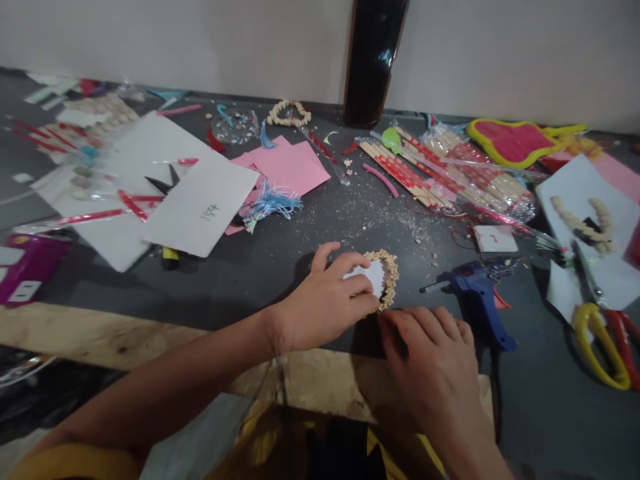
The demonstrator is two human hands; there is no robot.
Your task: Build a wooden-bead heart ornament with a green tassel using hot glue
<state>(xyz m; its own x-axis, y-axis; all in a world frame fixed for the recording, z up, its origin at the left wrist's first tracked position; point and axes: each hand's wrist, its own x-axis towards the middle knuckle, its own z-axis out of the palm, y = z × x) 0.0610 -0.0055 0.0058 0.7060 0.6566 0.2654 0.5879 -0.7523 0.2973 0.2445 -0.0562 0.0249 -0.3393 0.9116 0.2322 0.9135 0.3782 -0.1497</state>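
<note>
A small white piece (373, 275) edged with a curved band of tan beads or grains (391, 277) lies on the dark tabletop in front of me. My left hand (335, 297) rests over its left part, fingers curved and partly apart, the fingertips on the white surface. Just below the band's lower edge is my right hand (433, 340), its fingers bent together and the thumb tucked near them. Whatever the right fingertips may hold is hidden. Beside that hand, on the right, lies a blue glue gun (475, 293).
Scissors (600, 340) lie at the right, near white sheets. White cards (203, 207), pink paper (293, 163) and a blue tassel (273, 203) lie left. Wrapped sticks (410, 170) and a dark phone-like slab (374, 60) stand or lie behind. Crumbs dot the middle.
</note>
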